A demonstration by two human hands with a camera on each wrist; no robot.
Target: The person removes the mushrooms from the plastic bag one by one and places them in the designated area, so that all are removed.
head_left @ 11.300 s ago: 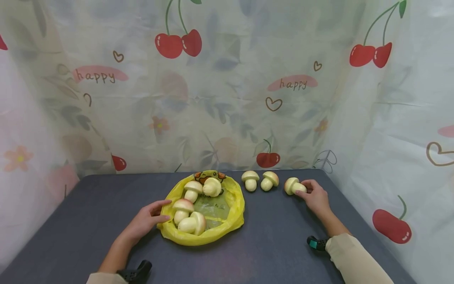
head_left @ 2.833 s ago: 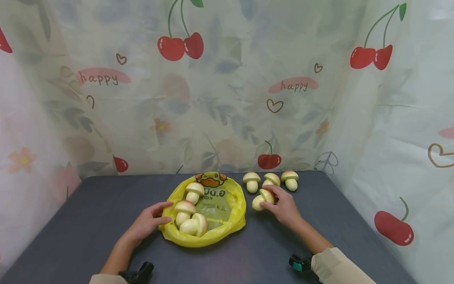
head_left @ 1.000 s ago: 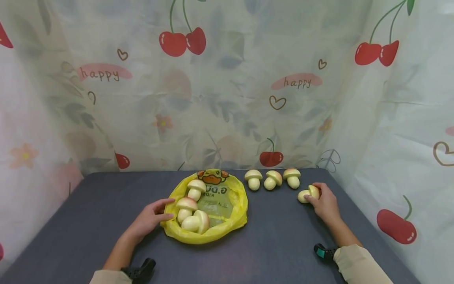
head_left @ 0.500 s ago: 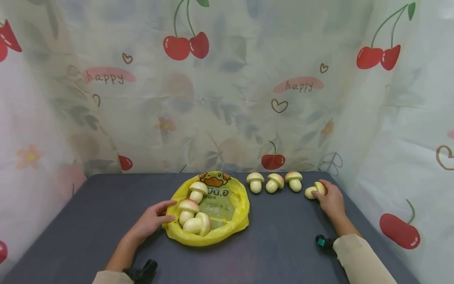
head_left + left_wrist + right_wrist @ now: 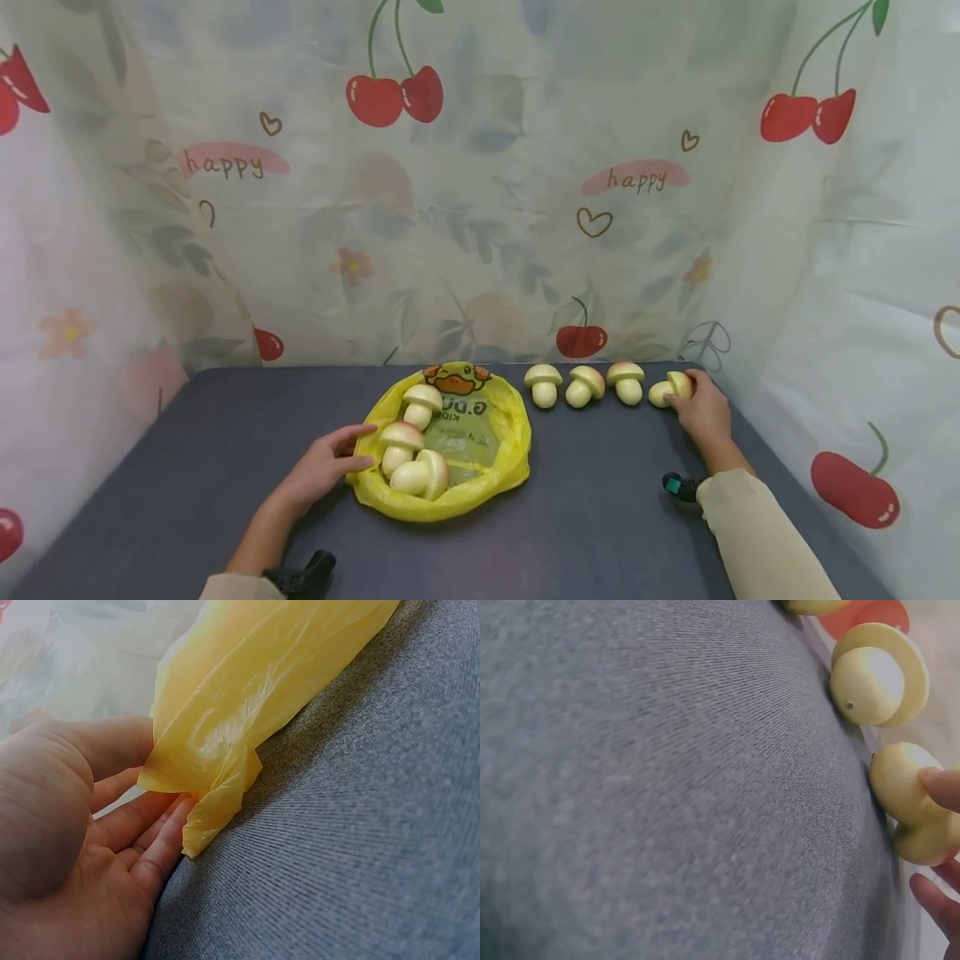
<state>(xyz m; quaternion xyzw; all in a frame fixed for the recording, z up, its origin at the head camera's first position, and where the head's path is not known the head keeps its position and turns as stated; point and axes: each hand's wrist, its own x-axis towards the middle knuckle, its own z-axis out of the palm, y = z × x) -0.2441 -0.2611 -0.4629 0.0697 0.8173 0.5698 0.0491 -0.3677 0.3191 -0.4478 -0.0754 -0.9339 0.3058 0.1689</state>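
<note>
Mushroom (image 5: 669, 390) (smooth, domed) is pinched; the plastic bag (image 5: 513, 429) is crinkled.

You have bare table (image 5: 585, 500) from the yellow bag (image 5: 427, 508) across toward your right grip (image 5: 705, 408); three mushrooms (image 5: 587, 382) bar the far edge between; your left grip (image 5: 318, 471) blocks the bag's left side; a curtain (image 5: 487, 208) closes the back.

A pale curtain (image 5: 480, 175) hangs behind and on both sides of a dark grey table (image 5: 585, 517) with rounded far corners and a finely ribbed surface. The curtain's print shows red cherries (image 5: 374, 101), brown hearts (image 5: 594, 220), orange flowers (image 5: 352, 264), grey-blue leaves (image 5: 171, 242) and the word "happy" (image 5: 225, 165) on pink patches (image 5: 595, 185). The light is soft.
</note>
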